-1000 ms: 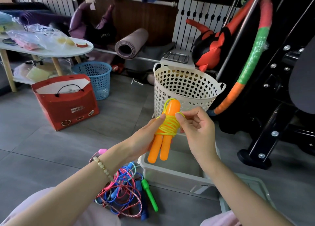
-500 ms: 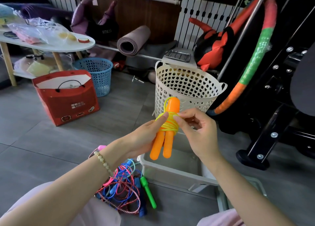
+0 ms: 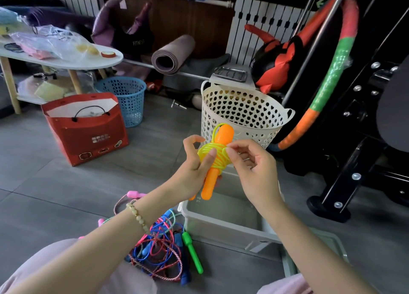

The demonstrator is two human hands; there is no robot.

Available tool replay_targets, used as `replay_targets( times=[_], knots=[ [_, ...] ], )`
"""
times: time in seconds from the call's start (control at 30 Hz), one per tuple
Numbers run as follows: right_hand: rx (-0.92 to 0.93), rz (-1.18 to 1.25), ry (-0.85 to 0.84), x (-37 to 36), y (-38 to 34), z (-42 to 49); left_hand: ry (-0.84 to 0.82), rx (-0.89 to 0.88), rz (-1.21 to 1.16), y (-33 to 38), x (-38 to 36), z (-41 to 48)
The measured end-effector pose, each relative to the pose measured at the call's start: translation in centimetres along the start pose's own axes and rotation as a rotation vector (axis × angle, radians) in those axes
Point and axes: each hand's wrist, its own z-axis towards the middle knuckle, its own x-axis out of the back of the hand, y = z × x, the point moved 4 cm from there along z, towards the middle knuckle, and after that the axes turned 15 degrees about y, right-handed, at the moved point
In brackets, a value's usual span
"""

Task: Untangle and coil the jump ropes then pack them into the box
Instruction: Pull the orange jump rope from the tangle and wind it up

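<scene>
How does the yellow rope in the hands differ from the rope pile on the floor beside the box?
The yellow rope is wound tightly round its own orange handles; the rope pile is a loose tangle of blue, red and braided cords. The yellow rope is held up by the left hand and right hand above the box; the rope pile lies on the floor. Shared: neither is in the box.

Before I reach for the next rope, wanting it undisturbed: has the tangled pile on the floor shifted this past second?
No. The tangled pile still lies left of the box by its near corner, green handle beside its wall.
</scene>
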Motion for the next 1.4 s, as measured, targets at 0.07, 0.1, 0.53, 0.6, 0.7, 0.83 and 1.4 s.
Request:
replay_targets(
  times=[0.07,0.1,0.53,0.6,0.7,0.83,1.4],
  knots=[
    [0.060,-0.045,0.006,-0.1,-0.1,-0.1,-0.023,-0.035,0.077,-0.3,0.3,0.4],
    [0.095,-0.084,0.003,-0.2,-0.1,-0.2,-0.029,-0.020,0.093,-0.5,0.4,0.5],
    [-0.202,0.032,-0.013,0.0,2.0,0.1,-0.156,-0.266,0.261,0.8,1.4,0.4],
    [-0.190,0.025,-0.023,0.0,1.6,0.0,-0.152,-0.299,0.343,0.9,1.4,0.4],
    [-0.161,-0.015,-0.023,0.1,1.4,0.2,-0.119,-0.394,0.500,0.7,1.3,0.5],
    [-0.108,-0.061,-0.025,0.2,0.9,0.1,-0.115,-0.537,0.632,1.0,1.2,0.1],
    [0.361,-0.280,-0.103,-0.3,-0.1,-0.7,-0.143,-0.036,0.101,0.8,0.7,-0.4]
  ],
)
